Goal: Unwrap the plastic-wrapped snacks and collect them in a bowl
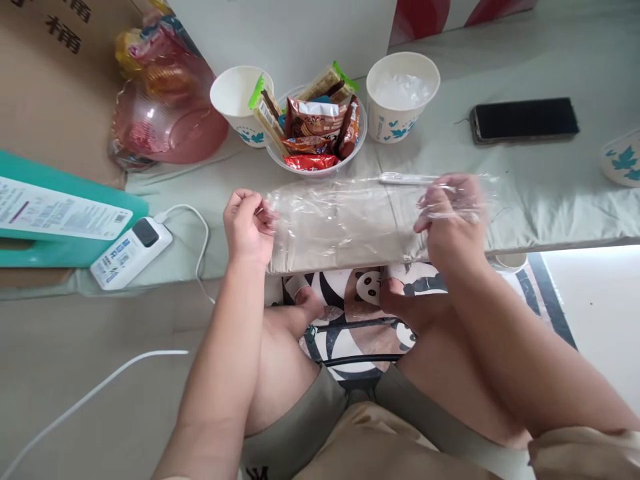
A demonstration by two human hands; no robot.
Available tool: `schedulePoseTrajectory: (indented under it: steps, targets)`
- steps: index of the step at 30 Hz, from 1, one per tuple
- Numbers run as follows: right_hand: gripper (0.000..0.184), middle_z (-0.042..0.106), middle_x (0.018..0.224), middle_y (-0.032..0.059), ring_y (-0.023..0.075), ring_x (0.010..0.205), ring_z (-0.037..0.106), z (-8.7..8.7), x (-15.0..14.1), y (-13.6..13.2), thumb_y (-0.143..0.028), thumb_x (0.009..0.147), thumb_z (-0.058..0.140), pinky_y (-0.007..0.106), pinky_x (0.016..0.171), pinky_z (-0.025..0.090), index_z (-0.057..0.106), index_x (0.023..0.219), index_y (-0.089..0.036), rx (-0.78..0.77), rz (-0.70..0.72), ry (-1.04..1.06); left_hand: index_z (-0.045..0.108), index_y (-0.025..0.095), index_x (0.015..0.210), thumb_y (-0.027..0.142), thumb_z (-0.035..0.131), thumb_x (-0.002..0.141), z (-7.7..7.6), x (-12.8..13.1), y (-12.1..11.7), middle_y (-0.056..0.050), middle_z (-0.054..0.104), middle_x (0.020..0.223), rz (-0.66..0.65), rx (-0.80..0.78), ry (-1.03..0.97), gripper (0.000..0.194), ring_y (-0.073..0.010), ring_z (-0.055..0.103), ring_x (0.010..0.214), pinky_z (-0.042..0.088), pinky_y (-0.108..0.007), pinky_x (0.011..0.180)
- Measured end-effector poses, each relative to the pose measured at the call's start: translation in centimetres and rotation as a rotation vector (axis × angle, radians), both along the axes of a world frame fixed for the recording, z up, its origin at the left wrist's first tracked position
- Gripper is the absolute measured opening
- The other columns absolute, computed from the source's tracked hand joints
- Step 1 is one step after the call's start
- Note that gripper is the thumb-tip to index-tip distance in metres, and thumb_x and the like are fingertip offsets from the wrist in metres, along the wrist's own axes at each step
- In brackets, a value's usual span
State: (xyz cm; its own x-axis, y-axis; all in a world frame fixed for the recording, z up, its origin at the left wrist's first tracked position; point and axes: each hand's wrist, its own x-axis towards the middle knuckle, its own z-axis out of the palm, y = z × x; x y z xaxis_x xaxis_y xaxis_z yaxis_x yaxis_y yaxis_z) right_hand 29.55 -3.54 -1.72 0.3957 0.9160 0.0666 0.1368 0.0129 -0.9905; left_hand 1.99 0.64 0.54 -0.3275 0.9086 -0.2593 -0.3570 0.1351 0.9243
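Observation:
A clear plastic bag (345,227) is stretched sideways above the table's front edge. My left hand (251,223) pinches its left end between thumb and curled fingers. At the other end my right hand (453,213) is closed on the bag, with some film crumpled over the fingers and slightly blurred. Just behind the bag lies a thin white stick-like item (407,179), partly seen through the film. Beyond that sits a clear bowl (361,143) of wrapped snacks (317,123), between a white paper cup (235,100) and another paper cup (395,123) holding crumpled clear plastic.
A black phone (525,120) lies at the right, near another cup (625,160). To the left are a pink translucent bowl (195,137), a teal container (60,207) and a white power strip (131,252) with a cable. A white box (290,33) stands behind.

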Motion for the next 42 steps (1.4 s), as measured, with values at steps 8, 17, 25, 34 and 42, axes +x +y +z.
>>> schedulePoseTrajectory:
  steps: [8,17,25,34,42]
  targets:
    - [0.022,0.059,0.073,-0.0031,0.0089,0.043,0.040,-0.2,-0.3,0.4,-0.046,0.092,0.067,0.026,0.039,0.028,0.054,0.092,-0.027,-0.015,0.018,0.032,0.065,0.024,0.092,0.014,0.079,0.065,-0.7,-0.2,-0.6,-0.003,0.070,0.101,-0.308,0.092,0.162,0.032,-0.0165,0.071,0.094,0.057,-0.021,0.076]
    - [0.032,0.056,0.069,-0.0046,0.0066,0.041,0.036,-0.8,0.2,1.0,-0.052,0.088,0.074,0.024,0.037,0.025,0.055,0.088,-0.027,-0.061,-0.042,0.163,0.063,0.030,0.128,0.016,0.072,0.075,-3.9,-3.5,-0.8,-0.009,0.049,0.153,-0.497,0.534,0.960,0.056,-0.0308,0.049,0.146,0.049,-0.047,0.115]
    - [0.027,0.051,0.062,-0.0061,0.0067,0.040,0.038,-0.3,0.1,0.8,-0.044,0.086,0.077,0.024,0.036,0.024,0.057,0.086,-0.026,-0.097,-0.018,0.161,0.073,0.024,0.087,0.050,0.071,0.090,-3.6,-1.6,-0.4,-0.007,0.071,0.123,-0.339,0.449,0.715,0.026,-0.0254,0.066,0.121,0.059,-0.042,0.101]
    - [0.023,0.054,0.065,-0.0055,0.0059,0.041,0.037,-0.2,0.2,1.1,-0.041,0.088,0.074,0.024,0.036,0.024,0.058,0.089,-0.026,-0.090,-0.022,0.170,0.063,0.026,0.105,0.046,0.093,0.066,-2.4,-2.3,-0.4,-0.004,0.074,0.100,-0.289,0.096,0.272,0.053,-0.0170,0.073,0.084,0.055,-0.020,0.057]
    - [0.010,0.066,0.081,0.0003,0.0099,0.057,0.056,-0.7,0.1,1.2,-0.027,0.087,0.073,0.026,0.051,0.045,0.063,0.087,-0.024,-0.142,0.091,0.035,0.057,0.026,0.097,0.047,0.078,0.085,-2.3,-2.3,-0.9,0.004,0.061,0.076,-0.195,0.071,0.441,0.032,-0.0078,0.061,0.057,0.045,-0.017,0.047]
